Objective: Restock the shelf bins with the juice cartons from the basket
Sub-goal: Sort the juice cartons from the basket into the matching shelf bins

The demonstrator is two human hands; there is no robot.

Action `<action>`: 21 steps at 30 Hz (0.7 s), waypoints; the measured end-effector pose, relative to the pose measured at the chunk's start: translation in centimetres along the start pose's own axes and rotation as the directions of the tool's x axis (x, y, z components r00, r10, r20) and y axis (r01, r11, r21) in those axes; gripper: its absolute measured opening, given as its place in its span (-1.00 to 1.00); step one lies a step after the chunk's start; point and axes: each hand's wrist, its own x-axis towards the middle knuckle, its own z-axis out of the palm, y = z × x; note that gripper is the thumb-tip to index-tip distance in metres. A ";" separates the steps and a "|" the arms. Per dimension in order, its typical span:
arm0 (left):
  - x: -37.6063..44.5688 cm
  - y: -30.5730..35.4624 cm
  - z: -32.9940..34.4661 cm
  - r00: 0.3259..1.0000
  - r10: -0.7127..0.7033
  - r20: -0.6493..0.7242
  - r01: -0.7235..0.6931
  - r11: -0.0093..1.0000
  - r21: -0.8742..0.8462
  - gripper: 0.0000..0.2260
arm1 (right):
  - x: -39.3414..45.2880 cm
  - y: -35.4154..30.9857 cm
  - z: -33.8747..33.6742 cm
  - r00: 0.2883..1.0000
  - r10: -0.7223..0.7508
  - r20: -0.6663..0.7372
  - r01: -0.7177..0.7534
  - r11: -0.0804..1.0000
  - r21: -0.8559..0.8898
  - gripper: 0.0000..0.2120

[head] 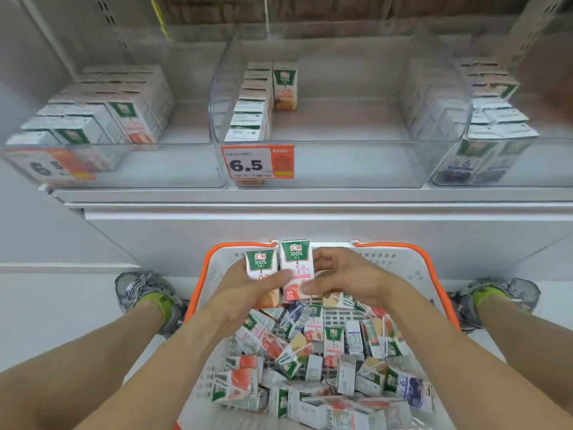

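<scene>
Two small white-and-green juice cartons are being held upright over the white plastic basket with orange rim (412, 265).

The orange-printed carton (259, 268) is being gripped by the left hand (248, 293), the peach-printed carton (296, 268) pinched by the right hand (344, 277); clear plastic shelf bins (310, 162) are being faced above.

The left price tag (49, 166) is blurred (digits unreadable), and the right bin (496, 144) is cut off.

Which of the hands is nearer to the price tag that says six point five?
Left. The left hand, gripping an orange carton, sits almost directly below the price tag. The right hand, gripping a peach carton, is below and further right.
</scene>
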 end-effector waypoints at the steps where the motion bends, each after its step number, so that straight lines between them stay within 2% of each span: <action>1: -0.3 0.8 -0.1 1.000 0.006 -0.011 -0.006 1.000 0.008 -0.59 | -0.5 -0.9 -0.1 1.000 -0.025 0.008 0.025 0.999 -0.028 -0.57; 5: -2.1 4.9 -1.3 0.999 0.026 -0.022 -0.024 0.993 0.114 -0.66 | -1.6 -4.5 0.4 0.994 -0.096 0.055 0.098 0.994 -0.043 -0.68; 8: -4.2 8.5 -2.9 0.993 0.096 -0.064 -0.076 0.959 0.273 -0.69 | -1.7 -7.2 2.1 0.978 -0.206 -0.001 0.206 0.976 -0.066 -0.57; 10: -5.6 10.9 -4.7 0.990 0.137 -0.030 -0.118 0.931 0.346 -0.71 | -1.5 -8.9 3.8 0.956 -0.290 -0.041 0.285 0.953 -0.101 -0.52; 13: -8.0 13.9 -7.7 0.973 0.229 0.012 -0.212 0.881 0.423 -0.74 | -0.5 -11.5 6.6 0.901 -0.430 -0.061 0.423 0.900 -0.108 -0.62; 15: -8.9 15.1 -9.7 0.936 0.346 -0.070 -0.292 0.870 0.397 -0.71 | 0.3 -13.4 8.2 0.850 -0.515 -0.109 0.504 0.856 -0.118 -0.63; 18: -9.1 15.8 -13.6 0.823 0.474 -0.313 -0.385 0.870 0.307 -0.60 | 1.6 -17.6 10.2 0.719 -0.673 -0.174 0.624 0.735 -0.265 -0.63; 20: -8.3 15.4 -16.7 0.809 0.419 -0.412 -0.415 0.904 0.104 -0.49 | 3.1 -20.8 11.4 0.629 -0.753 -0.192 0.670 0.650 -0.358 -0.65; 21: -8.1 15.1 -17.9 0.814 0.374 -0.444 -0.419 0.908 -0.004 -0.55 | 4.1 -22.4 12.0 0.584 -0.789 -0.190 0.683 0.604 -0.410 -0.66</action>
